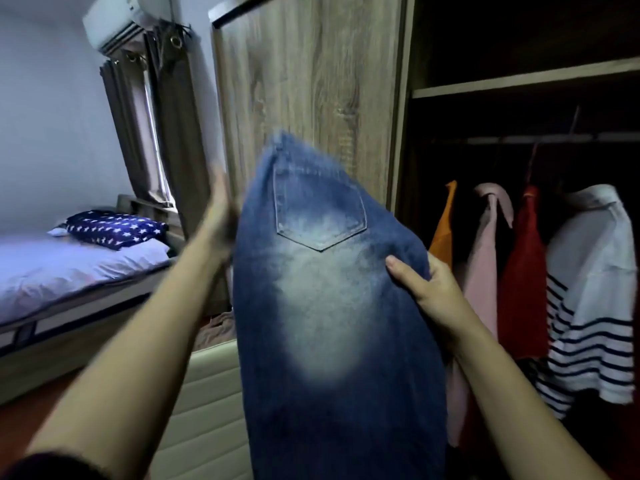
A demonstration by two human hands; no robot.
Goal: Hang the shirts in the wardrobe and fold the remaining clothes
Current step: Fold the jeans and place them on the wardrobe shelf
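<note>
A pair of jeans (325, 306) is held upright at the centre of the frame, back pocket facing the camera, legs hanging out of view below. The right hand (426, 289) is clamped on the right edge of the jeans, thumb in front and fingers behind, so that the weight is carried while the cloth hangs flat. The left hand (220, 216) is blurred at the left edge of the jeans; whether its grip is closed on the cloth cannot be told. The garment is probably held high so that the halves can be aligned for folding.

At the right of the frame, four shirts (588, 289) are already hung on the rail (554, 138) of the open wardrobe (311, 81). The bed (69, 271) lies at the left.
</note>
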